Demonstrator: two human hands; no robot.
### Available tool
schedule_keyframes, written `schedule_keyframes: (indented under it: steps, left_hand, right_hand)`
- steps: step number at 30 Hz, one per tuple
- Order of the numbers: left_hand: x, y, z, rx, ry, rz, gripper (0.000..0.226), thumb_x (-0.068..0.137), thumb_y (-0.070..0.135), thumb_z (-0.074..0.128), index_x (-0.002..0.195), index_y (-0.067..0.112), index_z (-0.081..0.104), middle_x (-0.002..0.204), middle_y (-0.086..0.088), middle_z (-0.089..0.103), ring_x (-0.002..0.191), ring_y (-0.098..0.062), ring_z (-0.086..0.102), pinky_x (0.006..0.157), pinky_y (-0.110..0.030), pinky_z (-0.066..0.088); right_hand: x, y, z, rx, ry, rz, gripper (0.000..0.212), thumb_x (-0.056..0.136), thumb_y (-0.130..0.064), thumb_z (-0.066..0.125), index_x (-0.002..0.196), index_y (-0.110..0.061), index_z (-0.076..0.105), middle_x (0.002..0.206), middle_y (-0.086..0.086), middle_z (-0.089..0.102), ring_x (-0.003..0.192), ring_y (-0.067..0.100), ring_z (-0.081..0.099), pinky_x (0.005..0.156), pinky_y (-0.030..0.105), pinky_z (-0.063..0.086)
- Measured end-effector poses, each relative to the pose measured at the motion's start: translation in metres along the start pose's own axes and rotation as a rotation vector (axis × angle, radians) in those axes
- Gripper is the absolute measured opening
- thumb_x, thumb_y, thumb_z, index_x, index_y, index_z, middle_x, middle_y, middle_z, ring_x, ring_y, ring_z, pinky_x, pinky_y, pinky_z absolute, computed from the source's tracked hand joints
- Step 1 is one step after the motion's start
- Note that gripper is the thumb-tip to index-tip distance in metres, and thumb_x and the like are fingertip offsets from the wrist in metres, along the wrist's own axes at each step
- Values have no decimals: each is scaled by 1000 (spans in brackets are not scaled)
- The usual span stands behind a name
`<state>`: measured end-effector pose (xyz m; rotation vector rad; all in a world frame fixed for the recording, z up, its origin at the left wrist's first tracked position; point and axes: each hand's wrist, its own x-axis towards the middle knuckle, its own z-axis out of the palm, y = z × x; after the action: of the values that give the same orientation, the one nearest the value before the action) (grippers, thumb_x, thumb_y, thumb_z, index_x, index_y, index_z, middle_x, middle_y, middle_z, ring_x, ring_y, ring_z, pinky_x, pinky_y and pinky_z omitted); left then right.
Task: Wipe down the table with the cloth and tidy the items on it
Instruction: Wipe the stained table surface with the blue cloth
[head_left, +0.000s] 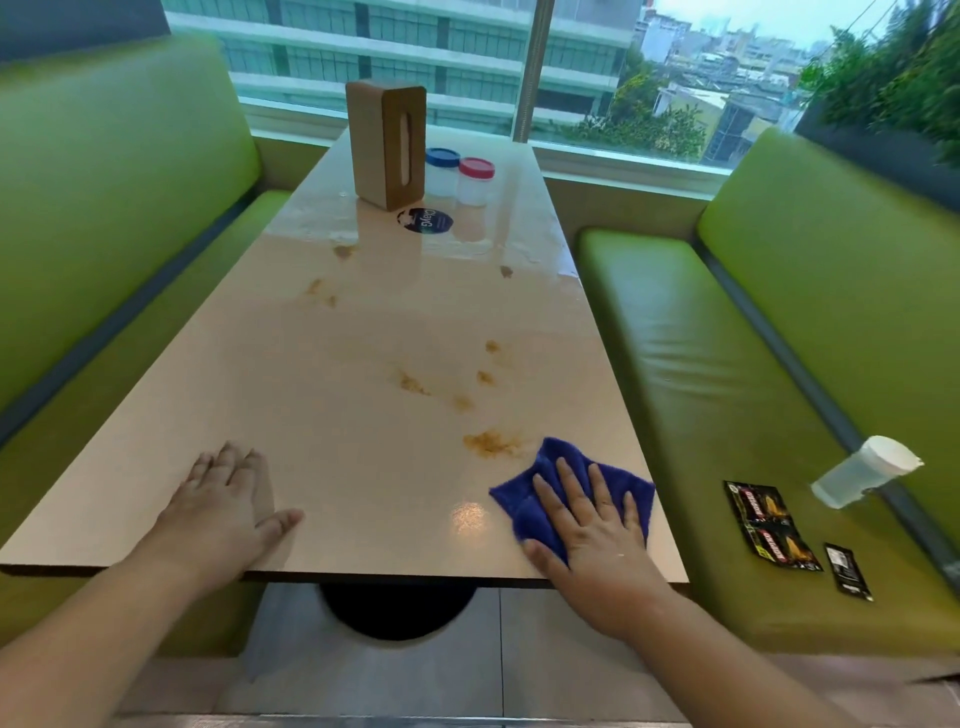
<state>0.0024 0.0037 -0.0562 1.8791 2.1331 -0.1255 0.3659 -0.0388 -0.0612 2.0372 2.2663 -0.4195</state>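
A long beige table (332, 415) runs away from me, marked with several brown stains (491, 443). My right hand (592, 525) lies flat with spread fingers on a blue cloth (540, 499) near the table's front right corner, just below the largest stain. My left hand (223, 499) rests palm down on the bare table at the front left, holding nothing. At the far end stand a brown tissue box (387, 143), a blue-lidded jar (442, 171) and a red-lidded jar (475, 181), with a dark round sticker (425, 221) in front of them.
Green benches flank the table on both sides. On the right bench (701, 389) lie a tipped white-lidded plastic jar (862, 470), a pair of black sachets (769, 525) and a smaller black sachet (849, 571). A window is behind the table's far end. The far tabletop looks wet.
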Motion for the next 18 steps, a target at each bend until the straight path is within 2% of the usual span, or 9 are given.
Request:
schedule_keyframes:
  steps: [2, 4, 6, 8, 10, 12, 14, 16, 18]
  left_hand:
    - [1, 7, -2, -29, 17, 3, 91, 85, 68, 34, 150, 16, -1, 159, -6, -8, 146, -26, -6, 119, -36, 3]
    - [1, 16, -1, -13, 19, 21, 88, 86, 68, 29, 150, 18, -4, 159, -5, -12, 146, -27, -8, 119, -39, 3]
    - [2, 22, 2, 25, -24, 17, 86, 87, 69, 21, 148, 20, -13, 157, -4, -21, 145, -27, -14, 117, -43, 0]
    - [3, 24, 4, 26, -77, 0, 85, 86, 70, 17, 146, 22, -20, 154, -2, -29, 143, -27, -21, 116, -45, -6]
    - [3, 22, 5, 24, -100, -2, 86, 85, 71, 16, 145, 24, -22, 153, -1, -31, 142, -26, -24, 116, -45, -8]
    - [2, 21, 4, 36, -111, 5, 87, 84, 72, 15, 145, 24, -23, 153, -1, -31, 143, -26, -24, 116, -45, -8]
    - [2, 21, 4, 46, -114, 13, 88, 83, 73, 15, 145, 24, -24, 153, -1, -32, 143, -26, -23, 116, -45, -8]
    - [1, 22, 4, 46, -113, 12, 87, 83, 73, 14, 145, 23, -24, 153, -1, -32, 143, -26, -24, 116, -45, -8]
    - [1, 22, 5, 49, -105, 5, 87, 83, 73, 13, 144, 24, -25, 153, -1, -32, 142, -26, -24, 116, -46, -8]
  right_hand:
    - [0, 16, -4, 30, 3, -46, 78, 70, -78, -12, 143, -50, -14, 149, -23, -31, 138, 8, -32, 114, 40, -19]
    - [13, 26, -11, 48, -1, 39, 70, 79, -71, -8, 144, -48, -11, 152, -22, -25, 140, 8, -28, 115, 41, -16]
    - [34, 18, -14, 37, -13, 186, 57, 92, -61, 2, 146, -46, -11, 155, -15, -25, 142, 15, -26, 115, 49, -15]
    - [49, -6, -13, 20, -37, 257, 55, 97, -56, 9, 145, -44, -16, 152, -11, -30, 142, 25, -27, 111, 58, -15]
    - [48, -23, -9, -20, -83, 202, 56, 98, -53, 11, 143, -43, -21, 146, -10, -38, 140, 29, -30, 109, 61, -15]
    - [37, -20, -8, -72, -98, 111, 56, 100, -49, 13, 145, -41, -19, 143, -13, -38, 141, 26, -29, 112, 59, -12]
    - [30, -3, -12, -27, -41, 90, 56, 100, -47, 21, 150, -39, -2, 152, -16, -26, 144, 20, -21, 115, 57, -8]
    - [34, 8, -17, 98, 46, 169, 49, 98, -49, 28, 144, -35, 24, 159, -14, -9, 146, 20, -13, 115, 57, -6]
    - [50, 4, -19, 163, 92, 288, 48, 96, -57, 25, 137, -32, 32, 160, -10, -5, 147, 24, -11, 113, 61, -7]
